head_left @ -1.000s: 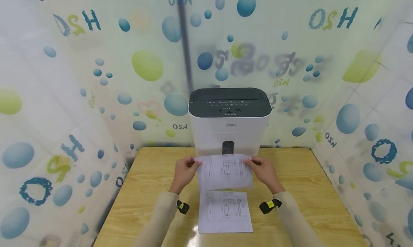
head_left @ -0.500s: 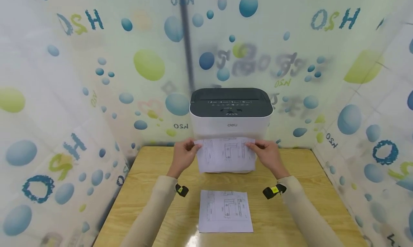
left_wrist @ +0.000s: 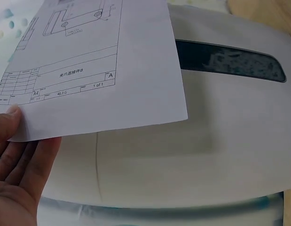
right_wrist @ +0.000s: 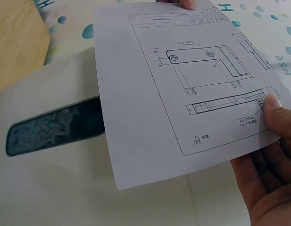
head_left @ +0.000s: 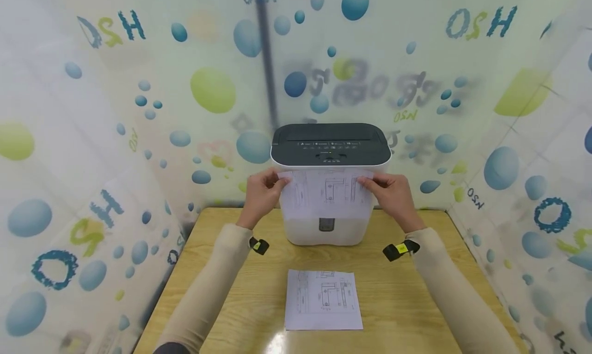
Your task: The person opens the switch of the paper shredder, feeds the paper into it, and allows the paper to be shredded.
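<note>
A sheet of paper [head_left: 319, 194] with a printed technical drawing hangs in front of the white paper shredder [head_left: 326, 236], below its dark top. My left hand [head_left: 262, 196] pinches the sheet's upper left corner, thumb on the printed face. At the upper right edge, my right hand [head_left: 393, 197] pinches it the same way. In the left wrist view the left thumb [left_wrist: 6, 125] lies over the paper's edge, fingers behind. The right wrist view shows the right thumb [right_wrist: 280, 117] on the drawing. The shredder's dark window [right_wrist: 56, 126] shows shreds behind it.
Another printed sheet or stack [head_left: 324, 300] lies on the wooden table [head_left: 416, 282] near the front. The shredder's black top [head_left: 330, 144] with its slot is just above the hands. A patterned curtain [head_left: 213, 92] closes in the back and sides.
Both hands have lifted the sheet up and away from the papers on the table, bringing it up in front of the shredder to just below its dark top.
</note>
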The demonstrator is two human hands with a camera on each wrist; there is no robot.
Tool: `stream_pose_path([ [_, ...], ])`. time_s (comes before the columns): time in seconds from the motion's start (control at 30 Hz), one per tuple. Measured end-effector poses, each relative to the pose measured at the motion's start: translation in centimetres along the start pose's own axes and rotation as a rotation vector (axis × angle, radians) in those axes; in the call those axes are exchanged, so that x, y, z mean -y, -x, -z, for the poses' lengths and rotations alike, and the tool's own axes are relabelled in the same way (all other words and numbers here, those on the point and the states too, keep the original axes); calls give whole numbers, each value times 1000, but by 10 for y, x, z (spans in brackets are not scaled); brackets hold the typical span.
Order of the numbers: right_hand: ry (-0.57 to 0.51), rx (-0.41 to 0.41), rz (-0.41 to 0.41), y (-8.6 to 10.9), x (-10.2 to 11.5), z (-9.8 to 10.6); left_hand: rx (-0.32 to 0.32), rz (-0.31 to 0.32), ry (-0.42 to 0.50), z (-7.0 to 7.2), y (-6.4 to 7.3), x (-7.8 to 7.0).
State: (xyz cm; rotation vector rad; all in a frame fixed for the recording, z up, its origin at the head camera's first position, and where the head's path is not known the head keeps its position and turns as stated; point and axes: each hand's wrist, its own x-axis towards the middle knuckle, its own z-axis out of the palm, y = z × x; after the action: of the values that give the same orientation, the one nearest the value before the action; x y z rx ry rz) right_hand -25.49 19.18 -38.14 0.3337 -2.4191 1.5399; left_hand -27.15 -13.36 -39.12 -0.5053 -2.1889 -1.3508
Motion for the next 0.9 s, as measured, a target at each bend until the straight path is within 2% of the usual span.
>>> stream_pose_path([
  [0.17, 30, -34, 77, -10, 15, 10, -12, -55, 15, 4, -17, -12],
  [0.33, 40, -41, 83, -21, 32, 18, -31, -97, 15, 9, -32, -23],
  [0.67, -12, -61, 87, -40, 51, 31, -26, -94, 15, 14, -63, -42],
  [0.8, -10, -80, 124, -48, 58, 37, -32, -76, 21, 13, -74, -49],
  [0.9, 14, -103, 167, -57, 64, 40, -49, -85, 34, 13, -84, -54],
])
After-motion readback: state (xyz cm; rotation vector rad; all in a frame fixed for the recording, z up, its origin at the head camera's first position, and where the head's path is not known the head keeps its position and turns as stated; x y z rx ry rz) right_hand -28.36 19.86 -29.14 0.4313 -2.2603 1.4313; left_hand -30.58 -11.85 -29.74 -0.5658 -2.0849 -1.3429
